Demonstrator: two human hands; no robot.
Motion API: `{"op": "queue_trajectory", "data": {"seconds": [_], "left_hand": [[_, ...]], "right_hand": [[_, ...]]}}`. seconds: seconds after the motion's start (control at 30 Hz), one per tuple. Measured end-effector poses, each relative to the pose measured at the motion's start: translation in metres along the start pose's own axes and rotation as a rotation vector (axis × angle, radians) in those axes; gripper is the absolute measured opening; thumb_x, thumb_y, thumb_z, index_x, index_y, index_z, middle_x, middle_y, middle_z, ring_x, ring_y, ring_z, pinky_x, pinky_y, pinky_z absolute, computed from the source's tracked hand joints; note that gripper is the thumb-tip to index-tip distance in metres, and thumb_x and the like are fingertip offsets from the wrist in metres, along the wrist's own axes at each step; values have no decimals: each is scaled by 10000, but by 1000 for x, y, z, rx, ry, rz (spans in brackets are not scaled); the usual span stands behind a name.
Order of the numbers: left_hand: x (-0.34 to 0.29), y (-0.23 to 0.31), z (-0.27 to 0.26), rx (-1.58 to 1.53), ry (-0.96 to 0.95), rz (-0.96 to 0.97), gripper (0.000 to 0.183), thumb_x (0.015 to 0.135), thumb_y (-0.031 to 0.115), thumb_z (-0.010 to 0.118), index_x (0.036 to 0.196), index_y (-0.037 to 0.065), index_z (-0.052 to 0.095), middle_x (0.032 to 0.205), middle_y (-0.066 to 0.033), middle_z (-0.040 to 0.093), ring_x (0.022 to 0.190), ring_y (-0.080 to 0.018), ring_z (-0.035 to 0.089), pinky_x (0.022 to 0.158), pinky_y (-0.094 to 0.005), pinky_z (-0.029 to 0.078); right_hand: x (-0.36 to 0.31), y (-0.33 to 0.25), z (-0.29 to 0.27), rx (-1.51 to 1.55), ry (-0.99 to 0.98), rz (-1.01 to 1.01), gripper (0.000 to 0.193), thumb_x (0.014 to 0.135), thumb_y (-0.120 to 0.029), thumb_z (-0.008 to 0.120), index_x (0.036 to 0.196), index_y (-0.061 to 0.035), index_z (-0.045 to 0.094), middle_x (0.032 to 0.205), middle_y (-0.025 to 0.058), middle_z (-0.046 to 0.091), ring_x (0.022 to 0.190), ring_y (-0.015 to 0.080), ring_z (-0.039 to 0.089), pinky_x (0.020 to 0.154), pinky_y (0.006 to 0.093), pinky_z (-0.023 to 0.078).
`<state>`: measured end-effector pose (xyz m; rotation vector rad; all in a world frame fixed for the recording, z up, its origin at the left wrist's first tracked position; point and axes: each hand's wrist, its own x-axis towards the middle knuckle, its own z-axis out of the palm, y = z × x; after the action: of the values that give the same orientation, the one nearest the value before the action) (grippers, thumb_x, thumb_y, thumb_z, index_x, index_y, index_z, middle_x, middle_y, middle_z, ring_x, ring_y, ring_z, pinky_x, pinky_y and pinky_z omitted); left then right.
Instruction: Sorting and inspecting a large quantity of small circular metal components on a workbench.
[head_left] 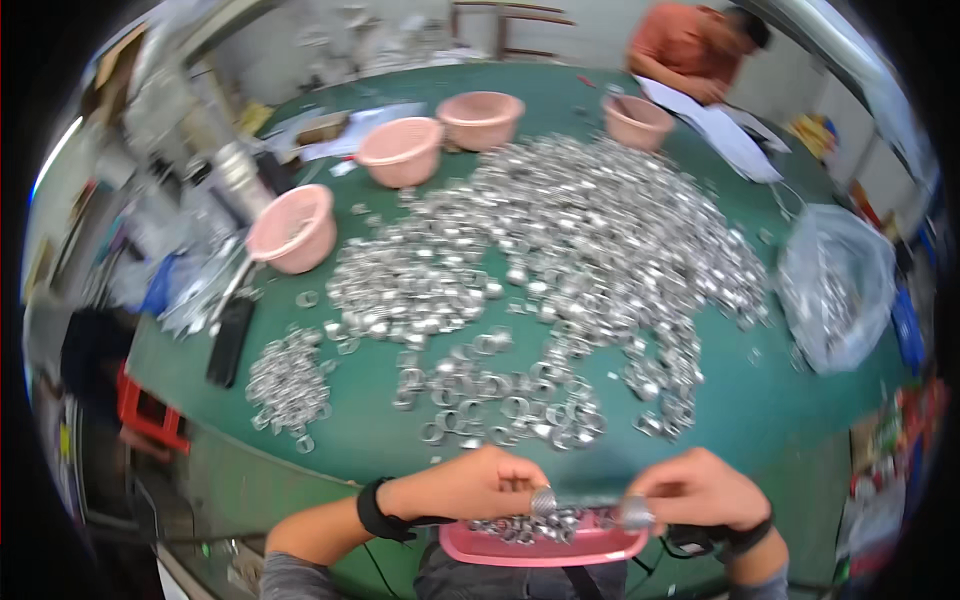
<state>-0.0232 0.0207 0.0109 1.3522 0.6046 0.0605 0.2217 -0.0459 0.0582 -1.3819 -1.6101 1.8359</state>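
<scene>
Both hands are over a pink tub [470, 549] at my lap, which holds several silvery metal rings [520, 528]. My left hand [495, 485] pinches a metal ring with a textured side [543, 501] between thumb and fingers. A second metal ring [636, 513], blurred, is between the fingertips of my right hand [700, 492]. The two rings are apart, just above the tub's contents. Beyond my hands, loose rings [515, 406] lie on the green table [400, 455] near its front edge.
A large heap of rings [590, 220] covers the table's middle; a smaller pile [288, 380] lies left. Pink baskets [400, 152] stand behind. A clear plastic bag [835, 290] sits at the right, a black bar-shaped object [230, 343] at the left. Another person [690, 50] leans over papers.
</scene>
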Motion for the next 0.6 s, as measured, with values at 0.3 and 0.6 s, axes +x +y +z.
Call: {"op": "queue_trajectory", "data": {"seconds": [0.3,0.6], "left_hand": [[-68,-66,11,-29,301,143,165,773,146,565,883,24,579,633,20,530,556,-15,432,502,-166,364],[-76,-91,19,-56,377,214,175,791,144,538,909,18,572,662,13,539,564,-32,422,516,-183,362]], "right_hand": [[104,-91,44,-423,-402,139,118,768,-61,496,756,49,537,686,92,596,568,119,589,449,223,464],[235,-153,71,498,-36,-372,234,825,-160,441,912,52,488,885,115,561,813,150,558,686,250,480]]}}
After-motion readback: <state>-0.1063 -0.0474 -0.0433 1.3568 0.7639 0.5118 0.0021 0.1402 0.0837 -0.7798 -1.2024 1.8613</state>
